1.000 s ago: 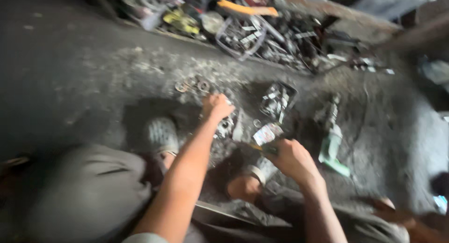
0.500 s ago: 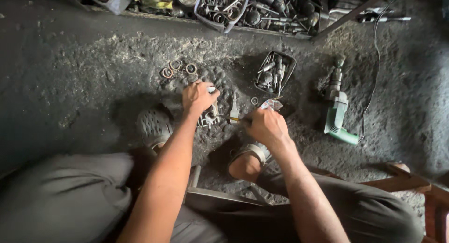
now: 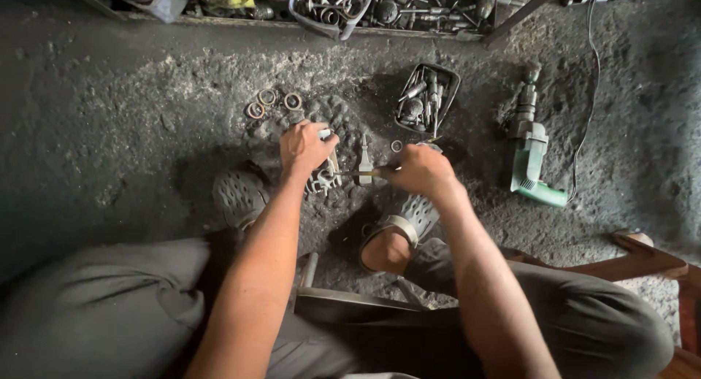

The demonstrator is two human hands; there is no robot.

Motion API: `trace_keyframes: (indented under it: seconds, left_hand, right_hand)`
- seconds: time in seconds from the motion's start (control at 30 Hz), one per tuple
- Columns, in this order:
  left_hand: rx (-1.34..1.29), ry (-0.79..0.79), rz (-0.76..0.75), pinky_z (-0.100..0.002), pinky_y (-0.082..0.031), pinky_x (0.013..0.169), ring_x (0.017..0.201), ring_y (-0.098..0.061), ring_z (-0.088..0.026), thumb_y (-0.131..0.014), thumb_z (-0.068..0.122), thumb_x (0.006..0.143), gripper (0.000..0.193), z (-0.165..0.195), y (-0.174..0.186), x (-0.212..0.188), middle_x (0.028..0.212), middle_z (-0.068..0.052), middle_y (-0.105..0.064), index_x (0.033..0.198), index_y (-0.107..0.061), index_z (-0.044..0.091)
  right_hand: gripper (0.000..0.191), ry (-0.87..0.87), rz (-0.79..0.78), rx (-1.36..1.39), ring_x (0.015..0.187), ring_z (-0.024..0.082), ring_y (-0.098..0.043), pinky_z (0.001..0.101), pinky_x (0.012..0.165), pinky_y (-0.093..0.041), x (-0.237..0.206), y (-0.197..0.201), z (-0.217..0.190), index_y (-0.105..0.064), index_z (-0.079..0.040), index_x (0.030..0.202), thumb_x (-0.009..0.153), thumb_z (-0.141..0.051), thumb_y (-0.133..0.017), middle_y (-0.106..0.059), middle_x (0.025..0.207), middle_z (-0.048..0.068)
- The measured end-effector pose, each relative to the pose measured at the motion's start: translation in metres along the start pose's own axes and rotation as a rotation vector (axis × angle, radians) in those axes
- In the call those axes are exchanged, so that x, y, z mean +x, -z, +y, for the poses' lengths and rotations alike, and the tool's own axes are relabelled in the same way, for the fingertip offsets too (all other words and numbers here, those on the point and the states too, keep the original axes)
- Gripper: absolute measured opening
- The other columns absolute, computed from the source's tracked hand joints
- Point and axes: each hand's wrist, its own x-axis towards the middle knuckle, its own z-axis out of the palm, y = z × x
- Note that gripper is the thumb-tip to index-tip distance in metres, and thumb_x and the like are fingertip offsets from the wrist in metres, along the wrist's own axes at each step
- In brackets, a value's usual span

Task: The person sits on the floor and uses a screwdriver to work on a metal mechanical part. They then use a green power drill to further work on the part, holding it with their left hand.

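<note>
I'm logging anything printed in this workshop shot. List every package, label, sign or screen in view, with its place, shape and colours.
No package, label, sign or screen can be made out.
The nearest to a container is the small dark tray of metal bits, on the floor beyond the right hand.
The green power drill, lying right of that hand, shows no visible label.

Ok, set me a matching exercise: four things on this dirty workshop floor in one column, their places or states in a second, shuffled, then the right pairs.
Things:
1. green electric power drill
2. small dark tray of metal tool bits
3. three flat metal rings
4. left hand

Places or states:
A. lying in a group beyond the left hand
B. pressing on a small metal part
C. lying far right, cord trailing
D. beyond the right hand

Pairs: 1-C, 2-D, 3-A, 4-B
</note>
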Motion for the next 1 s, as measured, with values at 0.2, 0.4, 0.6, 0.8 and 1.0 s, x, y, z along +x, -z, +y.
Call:
trace_keyframes:
  seconds: [0.2, 0.4, 0.6, 0.8, 1.0]
  left_hand:
    - [-0.031, -0.021, 0.013, -0.041, -0.059, 0.085, 0.094, -0.074, -0.026, -0.078, 0.052, 0.081, 0.046, -0.003, -0.004, 0.001, 0.111, -0.01, -0.076, 0.116, -0.077, 0.023]
    - [-0.034, -0.01, 0.054, -0.043, -0.057, 0.087, 0.095, -0.073, -0.03, -0.08, 0.05, 0.077, 0.042, -0.003, -0.005, -0.001, 0.107, -0.008, -0.076, 0.11, -0.08, 0.024]
    - [-0.037, -0.008, 0.074, -0.043, -0.056, 0.089, 0.099, -0.071, -0.031, -0.08, 0.05, 0.077, 0.041, 0.005, 0.002, -0.004, 0.11, -0.009, -0.075, 0.108, -0.08, 0.024]
    - [0.017, 0.018, 0.002, -0.044, -0.055, 0.091, 0.102, -0.071, -0.031, -0.079, 0.052, 0.079, 0.04, 0.008, 0.006, 0.005, 0.113, -0.009, -0.074, 0.108, -0.08, 0.024]
    - [0.005, -0.004, -0.018, -0.043, -0.056, 0.087, 0.098, -0.072, -0.03, -0.079, 0.051, 0.078, 0.039, 0.01, 0.004, 0.005, 0.109, -0.007, -0.076, 0.108, -0.08, 0.025]
  right_hand:
    - [0.038, -0.034, 0.029, -0.213, 0.078, 0.031, -0.074, 0.0442, 0.072, -0.058, -0.001, -0.001, -0.011, -0.083, -0.018, 0.093, 0.084, -0.054, -0.075, -0.075, 0.082, 0.012]
    - [0.031, -0.006, 0.087, -0.165, 0.078, 0.033, -0.073, 0.047, 0.07, -0.058, 0.002, -0.012, -0.005, -0.082, -0.018, 0.09, 0.081, -0.048, -0.076, -0.075, 0.08, 0.012]
    - [0.033, -0.109, 0.116, -0.187, 0.081, 0.033, -0.074, 0.0447, 0.076, -0.059, -0.02, -0.05, 0.016, -0.082, -0.017, 0.092, 0.082, -0.048, -0.074, -0.075, 0.084, 0.014]
    - [0.022, -0.085, 0.322, -0.079, 0.076, 0.034, -0.073, 0.047, 0.071, -0.058, -0.051, -0.067, -0.018, -0.081, -0.017, 0.093, 0.087, -0.035, -0.068, -0.075, 0.08, 0.013]
    - [0.028, 0.002, 0.142, -0.187, 0.076, 0.031, -0.073, 0.043, 0.072, -0.058, -0.032, -0.054, -0.018, -0.079, -0.015, 0.09, 0.09, -0.04, -0.068, -0.075, 0.08, 0.013]
